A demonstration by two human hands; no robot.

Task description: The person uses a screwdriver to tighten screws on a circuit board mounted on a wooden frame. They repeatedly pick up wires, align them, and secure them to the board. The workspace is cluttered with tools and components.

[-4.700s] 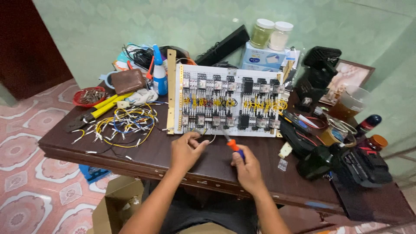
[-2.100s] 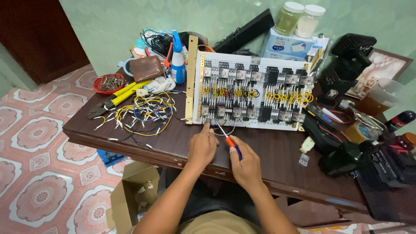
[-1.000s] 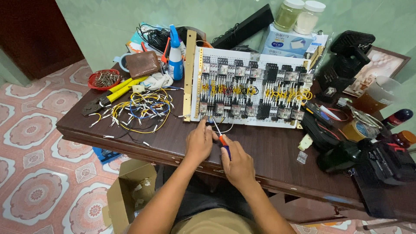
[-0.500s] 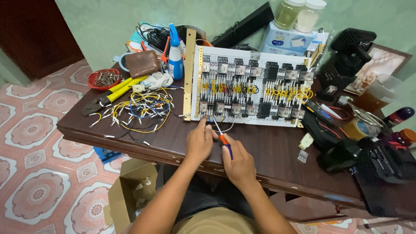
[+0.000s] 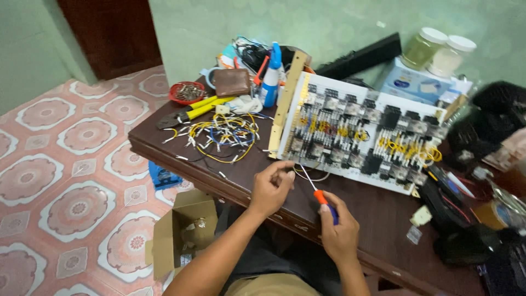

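**Hands at the edge of a wired board**

A dark wooden table (image 5: 230, 170) stood on a patterned tile floor (image 5: 60, 175) against a pale green wall. Below the table's near edge sat an open cardboard box (image 5: 181, 233). On the left of the tabletop lay a red dish (image 5: 187, 92), yellow-handled pliers (image 5: 192, 109) and a tangle of short wires (image 5: 222, 134). The left hand (image 5: 269, 187) pinched a thin wire (image 5: 309, 176) at the lower edge of the white board (image 5: 361, 134) of components. Just right of it, the right hand (image 5: 339, 233) was closed around a screwdriver (image 5: 320, 194), its tip pointing up at the board's bottom row. Jars and dark tools crowded the far right.
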